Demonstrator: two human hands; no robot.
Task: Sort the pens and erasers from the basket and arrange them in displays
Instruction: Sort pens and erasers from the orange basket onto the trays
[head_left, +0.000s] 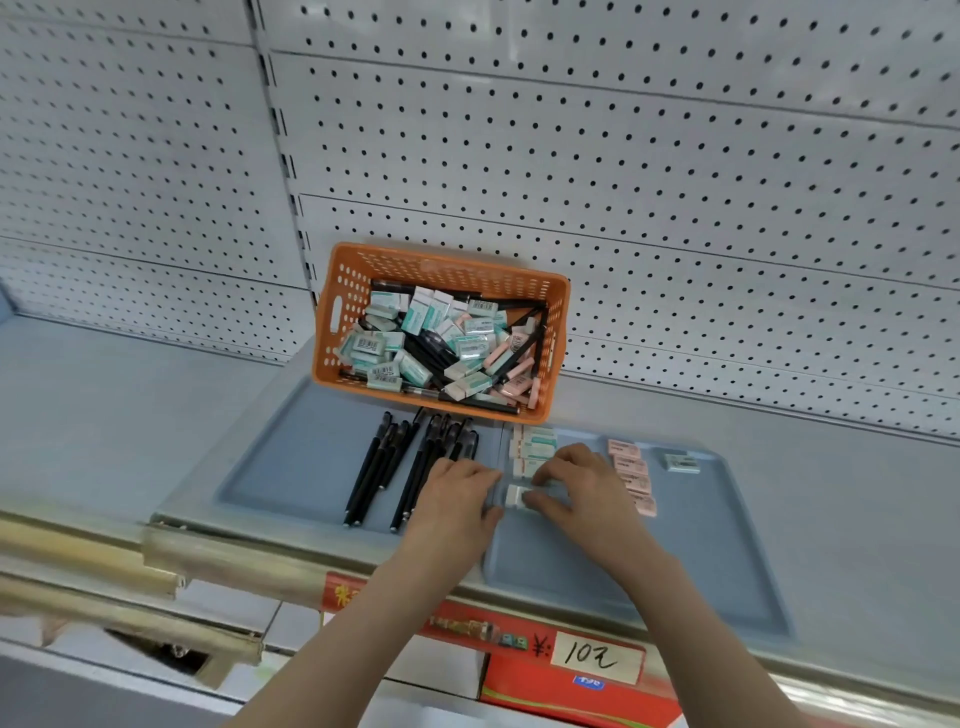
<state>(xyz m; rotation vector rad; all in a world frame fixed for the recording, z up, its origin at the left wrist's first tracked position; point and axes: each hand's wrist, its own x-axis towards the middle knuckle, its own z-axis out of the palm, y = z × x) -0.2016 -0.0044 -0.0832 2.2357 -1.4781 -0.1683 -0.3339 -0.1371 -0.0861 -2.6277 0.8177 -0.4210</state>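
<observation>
Hands meet low over the right tray, and I read it as the close of a placement. My right hand pinches a white eraser between thumb and bent fingers. The eraser sits just nearer me than the column of teal-sleeved erasers running away from the knuckles. I judge it is being squared up as the next in that column.

My left hand lies with fingers bent over the seam between the trays, tips at the eraser's left end, probably as a stop. I cannot tell whether it grips anything.

Pink erasers line up just outside the right hand, kept apart by colour, with one teal eraser beyond them. Black pens lie side by side on the left tray, outside the left hand. Beyond both hands the orange basket holds plenty of both kinds, so I judge the sorting far from done.
</observation>
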